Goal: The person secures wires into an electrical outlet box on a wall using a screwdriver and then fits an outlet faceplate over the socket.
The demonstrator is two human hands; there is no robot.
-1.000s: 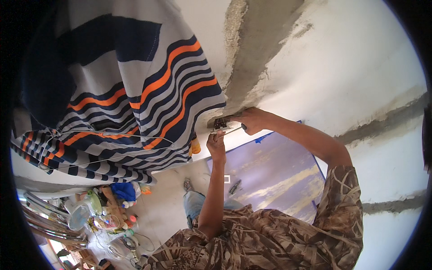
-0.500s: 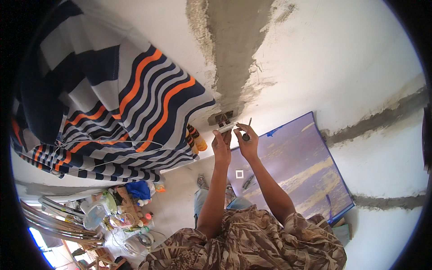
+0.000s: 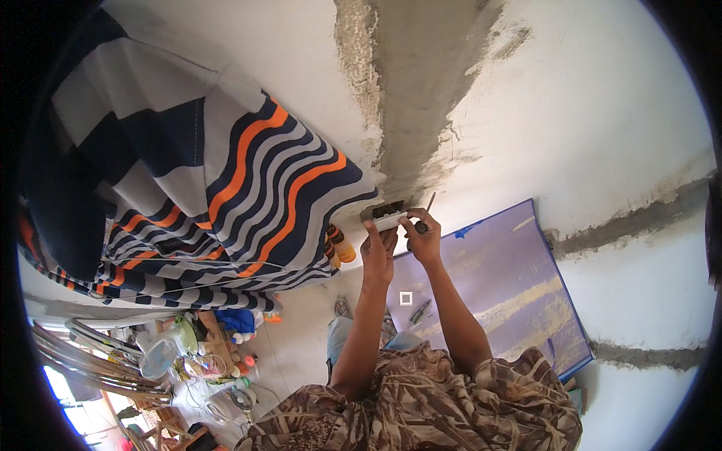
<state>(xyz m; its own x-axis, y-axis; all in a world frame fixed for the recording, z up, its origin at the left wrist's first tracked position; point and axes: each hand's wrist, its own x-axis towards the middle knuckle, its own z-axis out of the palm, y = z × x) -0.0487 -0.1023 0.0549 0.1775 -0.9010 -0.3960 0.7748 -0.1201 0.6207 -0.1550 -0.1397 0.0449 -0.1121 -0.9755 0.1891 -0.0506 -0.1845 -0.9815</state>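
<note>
A white electrical fitting (image 3: 388, 222), shaped like a flat bar from here, is held up just in front of a dark recessed wall box (image 3: 389, 207). My left hand (image 3: 377, 254) grips its left end, thumb on the near side and fingers below. At the right end, the fingertips of my right hand (image 3: 425, 242) pinch the fitting's edge. That same hand also keeps a screwdriver (image 3: 421, 226) tucked in its fingers, dark round handle toward me and thin shaft pointing up. Wiring behind the fitting cannot be made out.
Below my hands, a purple board (image 3: 496, 274) carries a white square frame (image 3: 406, 298) and pliers (image 3: 420, 312). Striped cloth (image 3: 278, 188) hangs close on the left, beside orange-capped bottles (image 3: 342, 248). Grey plaster (image 3: 421, 90) runs up the wall. Clutter (image 3: 203, 346) covers the lower-left floor.
The view has shifted, so the scene sits slightly lower and farther right. Both hands still hold the fitting at the wall box, and its front face is now turned more into view.
</note>
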